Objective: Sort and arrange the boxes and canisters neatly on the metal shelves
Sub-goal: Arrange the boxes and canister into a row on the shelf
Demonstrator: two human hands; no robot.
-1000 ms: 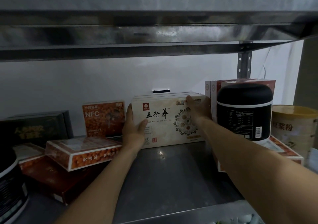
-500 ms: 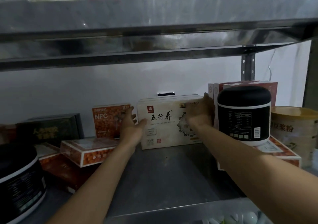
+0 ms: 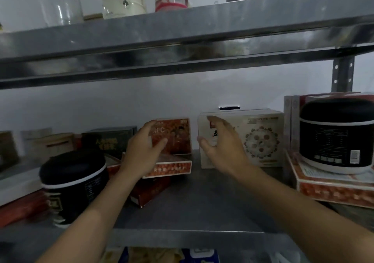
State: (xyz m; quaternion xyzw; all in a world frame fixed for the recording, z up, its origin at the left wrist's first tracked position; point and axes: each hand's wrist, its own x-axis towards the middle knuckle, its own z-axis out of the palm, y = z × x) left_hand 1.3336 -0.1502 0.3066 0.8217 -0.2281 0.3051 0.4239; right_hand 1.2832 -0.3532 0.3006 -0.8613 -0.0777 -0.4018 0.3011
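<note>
The cream box [image 3: 261, 139] stands tidy at the back edge of the shelf [image 3: 192, 202]. Left grip [image 3: 144, 151] clasps the orange box [image 3: 178, 135], right grip [image 3: 220, 147] is spread, and the pile [image 3: 168, 166] looks unsorted.

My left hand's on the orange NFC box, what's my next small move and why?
Probably bring the right hand to the free right edge of the orange NFC box: the left hand grips only its left edge, and the cream box stands apart.
</note>
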